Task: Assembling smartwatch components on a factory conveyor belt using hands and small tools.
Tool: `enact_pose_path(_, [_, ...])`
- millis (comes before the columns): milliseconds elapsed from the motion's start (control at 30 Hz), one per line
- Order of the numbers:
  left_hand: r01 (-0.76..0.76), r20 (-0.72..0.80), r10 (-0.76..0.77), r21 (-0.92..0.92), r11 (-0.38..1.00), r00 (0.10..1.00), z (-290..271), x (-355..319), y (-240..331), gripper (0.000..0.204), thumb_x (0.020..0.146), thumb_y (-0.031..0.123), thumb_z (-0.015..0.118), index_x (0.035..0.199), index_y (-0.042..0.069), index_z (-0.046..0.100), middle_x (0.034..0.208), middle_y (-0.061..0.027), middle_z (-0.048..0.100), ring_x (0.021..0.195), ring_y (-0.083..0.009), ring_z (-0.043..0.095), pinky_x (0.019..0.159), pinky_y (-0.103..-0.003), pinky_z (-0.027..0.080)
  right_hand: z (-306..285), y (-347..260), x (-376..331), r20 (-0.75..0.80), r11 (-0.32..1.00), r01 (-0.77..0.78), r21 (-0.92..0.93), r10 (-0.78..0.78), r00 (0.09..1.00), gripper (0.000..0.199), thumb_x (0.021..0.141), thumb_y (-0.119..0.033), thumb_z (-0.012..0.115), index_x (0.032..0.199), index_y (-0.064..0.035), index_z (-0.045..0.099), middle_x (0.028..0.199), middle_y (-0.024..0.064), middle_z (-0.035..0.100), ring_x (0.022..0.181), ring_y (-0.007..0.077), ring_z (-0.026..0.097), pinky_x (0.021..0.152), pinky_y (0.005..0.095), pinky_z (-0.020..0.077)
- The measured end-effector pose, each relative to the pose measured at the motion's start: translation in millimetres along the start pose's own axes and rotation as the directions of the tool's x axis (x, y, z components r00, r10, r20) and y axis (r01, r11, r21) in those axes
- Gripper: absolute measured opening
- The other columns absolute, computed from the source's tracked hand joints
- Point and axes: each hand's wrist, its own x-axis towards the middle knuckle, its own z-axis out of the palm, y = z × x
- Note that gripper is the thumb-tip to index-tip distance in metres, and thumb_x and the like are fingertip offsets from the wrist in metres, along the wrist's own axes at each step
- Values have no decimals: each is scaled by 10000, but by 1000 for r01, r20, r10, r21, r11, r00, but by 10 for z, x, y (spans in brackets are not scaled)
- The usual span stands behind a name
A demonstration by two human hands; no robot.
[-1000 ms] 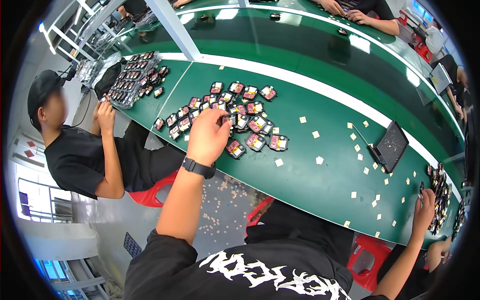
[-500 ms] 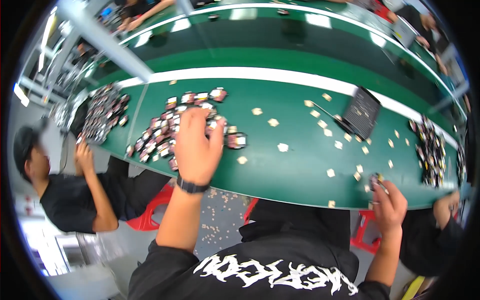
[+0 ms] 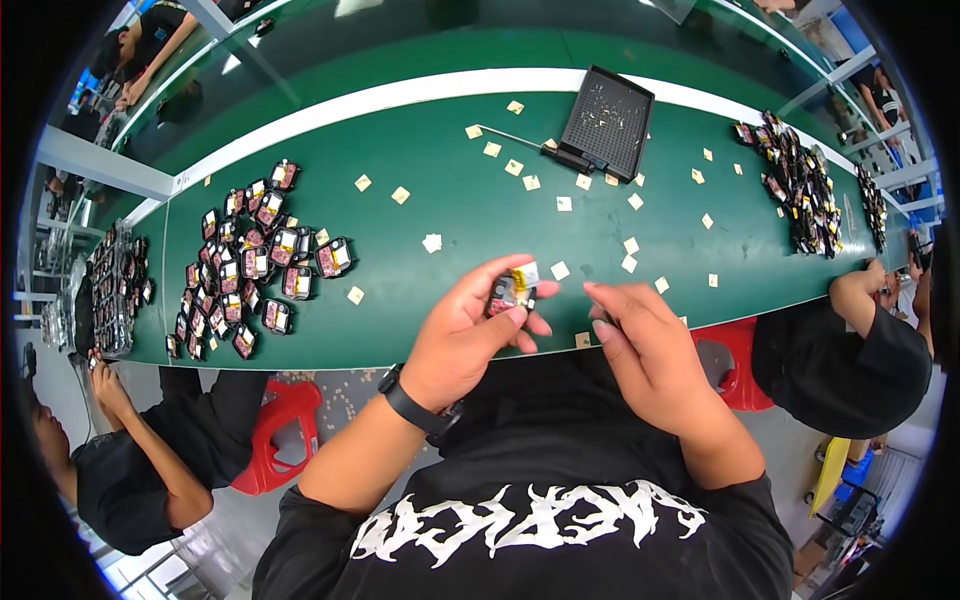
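Module [image 3: 501,303] is held in the left hand [image 3: 460,335] over the green table's [image 3: 480,220] near edge, best steadied by its sides; right hand [image 3: 652,350] is curled narrow, contents can't be told.

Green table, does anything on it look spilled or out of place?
Yes: small pale squares lie scattered across the green table, while most black devices sit in clusters. Similar bits litter the floor, perhaps dropped.

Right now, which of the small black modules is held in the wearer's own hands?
The black module in the left hand: it is gripped, while the left pile of modules and right pile rest on the green table.
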Motion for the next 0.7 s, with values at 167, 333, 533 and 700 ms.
enact_pose_path(167, [-117, -61, 130, 181, 976, 990, 74, -41, -77, 497, 1021, -33, 516, 1505, 8, 412, 1388, -211, 584, 1104, -224, 674, 969, -344, 576, 21, -92, -13, 228, 830, -426, 360, 364, 903, 244, 1016, -41, 578, 1254, 4, 547, 940, 115, 708, 695, 163, 643, 649, 299, 533])
enact_pose_path(333, [-115, -115, 144, 228, 967, 983, 133, -35, -135, 485, 1043, -3, 503, 1512, -31, 380, 1347, -202, 611, 1133, -224, 672, 991, -347, 557, 142, -22, 100, 469, 477, -705, 525, 529, 707, 138, 1024, -82, 587, 1089, -14, 485, 897, 99, 736, 605, 96, 609, 537, 245, 479])
enact_pose_path(533, [-168, -84, 228, 447, 879, 970, 64, -43, -227, 460, 1033, -11, 498, 1486, -34, 423, 1301, -196, 641, 1131, -222, 671, 981, -350, 548, 296, 115, 158, 528, 219, -704, 676, 524, 669, 206, 998, -38, 627, 938, -78, 434, 826, 190, 717, 489, 77, 538, 419, 201, 375])
enact_pose_path(700, [-175, -23, 241, 621, 764, 970, 49, -55, -168, 461, 1050, 6, 483, 1501, -40, 401, 1346, -212, 610, 1227, -240, 628, 1019, -367, 531, 298, 125, 160, 499, 204, -665, 718, 516, 696, 193, 993, -54, 635, 925, -69, 456, 812, 151, 707, 513, 70, 530, 447, 220, 392])
